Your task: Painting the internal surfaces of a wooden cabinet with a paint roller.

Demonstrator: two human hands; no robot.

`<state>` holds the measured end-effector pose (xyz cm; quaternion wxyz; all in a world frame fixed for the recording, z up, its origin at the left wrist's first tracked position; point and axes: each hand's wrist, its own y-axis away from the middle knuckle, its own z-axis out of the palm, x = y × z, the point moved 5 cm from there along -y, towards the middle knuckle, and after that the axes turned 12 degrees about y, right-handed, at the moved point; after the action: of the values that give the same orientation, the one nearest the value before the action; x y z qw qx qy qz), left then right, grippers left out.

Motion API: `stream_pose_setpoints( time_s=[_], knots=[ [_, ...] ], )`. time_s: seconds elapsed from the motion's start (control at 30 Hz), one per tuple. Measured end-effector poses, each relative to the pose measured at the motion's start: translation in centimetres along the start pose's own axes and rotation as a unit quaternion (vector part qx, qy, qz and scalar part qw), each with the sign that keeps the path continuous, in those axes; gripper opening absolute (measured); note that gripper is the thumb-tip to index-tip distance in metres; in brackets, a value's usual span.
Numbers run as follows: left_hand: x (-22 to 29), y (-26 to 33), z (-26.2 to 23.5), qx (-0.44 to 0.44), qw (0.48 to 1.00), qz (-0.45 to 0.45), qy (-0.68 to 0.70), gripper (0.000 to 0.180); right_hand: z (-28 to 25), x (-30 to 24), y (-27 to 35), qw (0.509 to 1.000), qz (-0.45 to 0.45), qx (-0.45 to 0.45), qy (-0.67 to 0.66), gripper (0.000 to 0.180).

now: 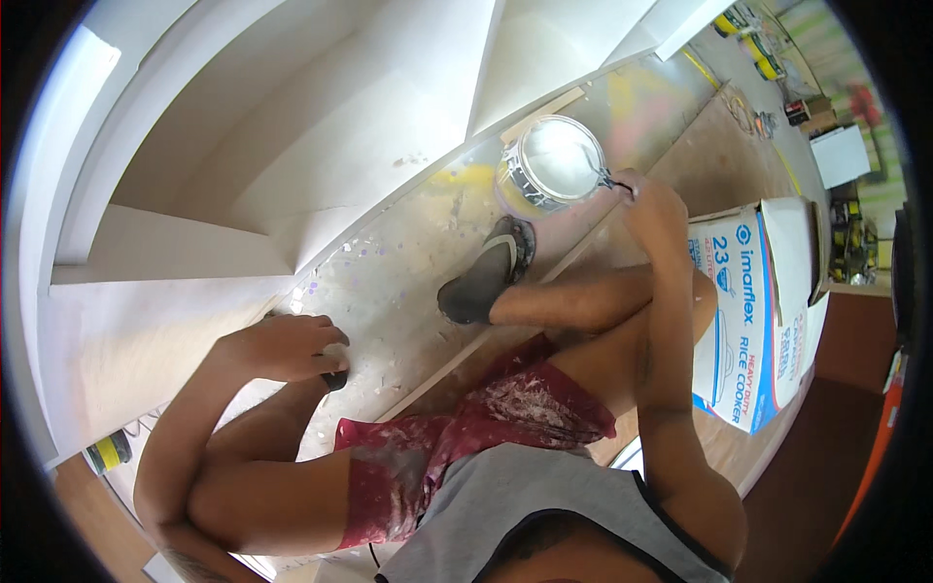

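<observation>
A paint can (559, 160) with white paint inside stands on the spattered floor ahead of me, drips down its side. At its right rim, my right hand (641, 194) pinches a thin dark handle (610, 181); its far end meets the can's edge, and what it belongs to is unclear. My left hand (287, 350) hangs over my left lower leg, near the foot, with the fingers curled. Something pale shows between thumb and fingers there, too small to make out. My right foot in a dark sock and sandal (486, 272) rests just short of the can.
White cabinet compartments (389, 107) run along the left and far side. To my right stands a large printed cardboard box (748, 311) beside my knee. A wooden board (724, 146) lies on the floor farther off, with cords and yellow-black containers (753, 53) beyond.
</observation>
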<state>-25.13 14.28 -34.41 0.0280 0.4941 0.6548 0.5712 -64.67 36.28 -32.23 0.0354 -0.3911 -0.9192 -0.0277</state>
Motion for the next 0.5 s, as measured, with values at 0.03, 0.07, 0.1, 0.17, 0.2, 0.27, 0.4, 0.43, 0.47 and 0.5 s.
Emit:
stream_pose_setpoints(
  time_s=[0.03, 0.07, 0.1, 0.17, 0.2, 0.27, 0.4, 0.43, 0.47, 0.5],
  knots=[
    [-0.1, 0.2, -0.1, 0.012, 1.0, 0.009, 0.014, 0.044, -0.1, 0.1, 0.0, 1.0, 0.015, 0.002, -0.002, 0.019],
    [-0.4, 0.2, -0.5, 0.034, 0.999, 0.006, 0.042, 0.043, -0.2, 0.3, 0.1, 0.999, 0.043, 0.009, 0.002, 0.019],
    [-0.8, 0.4, -0.8, 0.055, 0.996, 0.001, 0.067, 0.043, -0.2, 0.1, 0.0, 1.0, 0.03, 0.002, -0.009, 0.019],
    [-1.0, -0.1, -0.9, 0.076, 0.997, 0.02, 0.019, 0.045, -0.2, -0.7, -0.2, 1.0, -0.01, -0.001, -0.027, 0.019],
    [-1.2, -0.1, -0.6, 0.069, 0.997, 0.024, 0.013, 0.046, -0.4, -0.8, -0.2, 1.0, -0.003, 0.0, -0.018, 0.019],
    [-2.0, 0.0, 0.4, 0.017, 1.0, 0.002, 0.0, 0.049, -0.7, -0.9, -0.1, 1.0, 0.004, 0.005, 0.015, 0.02],
    [-3.2, -0.4, 0.6, 0.02, 0.999, -0.018, 0.033, 0.047, -0.9, -0.8, 0.4, 1.0, 0.022, -0.006, -0.001, 0.021],
    [-3.4, -0.5, 0.8, 0.013, 0.999, -0.023, 0.036, 0.047, -0.9, -0.9, 0.5, 1.0, 0.011, -0.009, 0.01, 0.022],
    [-3.3, -0.8, 0.6, 0.039, 0.999, -0.006, 0.019, 0.049, -1.0, -1.1, 0.6, 1.0, -0.013, 0.001, 0.009, 0.022],
    [-3.3, -1.0, 0.4, 0.059, 0.998, 0.004, 0.003, 0.051, -0.8, -0.9, 0.7, 1.0, -0.001, -0.012, 0.023, 0.022]
  ],
)
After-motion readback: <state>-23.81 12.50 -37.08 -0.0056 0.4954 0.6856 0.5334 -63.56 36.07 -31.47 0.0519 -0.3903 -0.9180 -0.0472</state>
